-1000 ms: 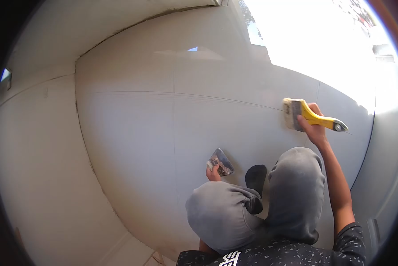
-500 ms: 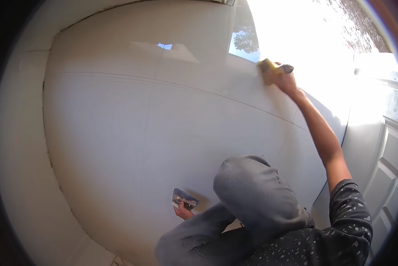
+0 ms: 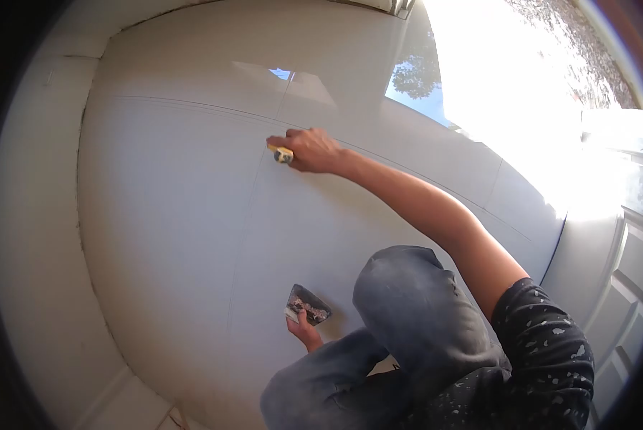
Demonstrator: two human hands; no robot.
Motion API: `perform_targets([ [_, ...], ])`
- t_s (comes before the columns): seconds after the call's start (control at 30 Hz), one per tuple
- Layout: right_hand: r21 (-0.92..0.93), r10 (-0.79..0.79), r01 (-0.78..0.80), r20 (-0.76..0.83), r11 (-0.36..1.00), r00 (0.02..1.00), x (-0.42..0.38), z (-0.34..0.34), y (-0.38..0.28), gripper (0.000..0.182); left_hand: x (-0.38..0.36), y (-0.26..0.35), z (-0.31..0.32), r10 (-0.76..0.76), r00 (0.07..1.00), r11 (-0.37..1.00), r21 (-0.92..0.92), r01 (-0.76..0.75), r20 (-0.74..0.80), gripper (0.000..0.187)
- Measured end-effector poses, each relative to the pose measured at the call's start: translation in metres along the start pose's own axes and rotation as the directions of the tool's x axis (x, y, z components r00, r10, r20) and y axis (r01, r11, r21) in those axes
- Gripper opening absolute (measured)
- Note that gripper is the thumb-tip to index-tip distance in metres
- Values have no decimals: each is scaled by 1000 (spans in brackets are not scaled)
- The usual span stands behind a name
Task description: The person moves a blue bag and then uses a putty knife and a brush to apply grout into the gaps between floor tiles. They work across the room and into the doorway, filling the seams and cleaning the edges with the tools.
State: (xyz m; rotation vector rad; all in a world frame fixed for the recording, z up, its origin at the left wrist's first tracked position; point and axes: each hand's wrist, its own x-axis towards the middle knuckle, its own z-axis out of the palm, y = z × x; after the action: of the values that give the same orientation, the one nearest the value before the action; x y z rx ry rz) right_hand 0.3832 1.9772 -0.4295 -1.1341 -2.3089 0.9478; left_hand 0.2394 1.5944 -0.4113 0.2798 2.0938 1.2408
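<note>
My right hand (image 3: pixel 313 151) is closed round a yellow-handled tool (image 3: pixel 281 153) just below a long thin joint line in the pale glossy floor (image 3: pixel 171 186). Most of the tool is hidden by the fingers, and its dark end faces up. Lower down, left of my bent knee, my left hand (image 3: pixel 306 330) grips a small dark tray (image 3: pixel 314 301) by its pale edge. Pinkish-brown material lies in the tray.
A white panelled door (image 3: pixel 622 287) stands at the right. Bright sunlight and rough ground (image 3: pixel 565 43) show at the top right. Pale walls (image 3: pixel 35 215) border the floor at the left. My grey-trousered knee (image 3: pixel 407 287) rises near the centre.
My right hand has swept left with the yellow-handled tool, from beside the sunlit patch to the middle of the floor. The tray in my left hand has shifted slightly up and right in view.
</note>
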Motion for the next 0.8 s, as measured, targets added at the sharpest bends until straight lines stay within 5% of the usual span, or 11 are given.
perform_targets([
  [0.1,-126,213,-194,159,973,964,16,-53,25,22,7,-10,2,-32,999,997,-70,29,-34,34],
  [0.17,-196,135,-77,305,978,943,-16,-64,63,22,11,-12,3,-73,994,990,-130,62,-76,35],
  [0.23,-321,339,-183,545,929,767,-54,-109,63,23,3,-10,3,-198,977,958,-225,176,-79,36],
  [0.27,-458,392,-96,612,884,687,-65,-104,62,22,11,-29,-5,-202,977,949,-261,176,-75,36],
  [0.37,-451,453,-215,526,866,720,-51,-118,35,20,19,-29,-4,-153,985,956,-262,129,-74,36],
  [0.4,-313,289,-159,429,936,856,-41,-110,28,18,18,-23,-2,-111,993,966,-238,98,-39,36],
  [0.47,-169,172,-133,237,977,956,-8,-79,6,15,17,-17,-4,-66,998,979,-194,66,2,35],
  [0.57,-143,-23,25,18,989,1000,32,-24,-18,13,16,-16,-9,3,1000,992,-127,0,29,34],
  [0.67,-296,110,-47,200,954,974,35,-3,3,16,15,-14,-4,6,999,984,-176,4,53,33],
  [0.73,-244,124,-80,170,967,978,-13,-17,37,19,11,-9,-2,6,999,988,-155,0,33,35],
  [0.8,-277,244,-159,304,948,921,-79,-57,55,17,9,-15,-5,-14,999,991,-135,8,-46,38],
])
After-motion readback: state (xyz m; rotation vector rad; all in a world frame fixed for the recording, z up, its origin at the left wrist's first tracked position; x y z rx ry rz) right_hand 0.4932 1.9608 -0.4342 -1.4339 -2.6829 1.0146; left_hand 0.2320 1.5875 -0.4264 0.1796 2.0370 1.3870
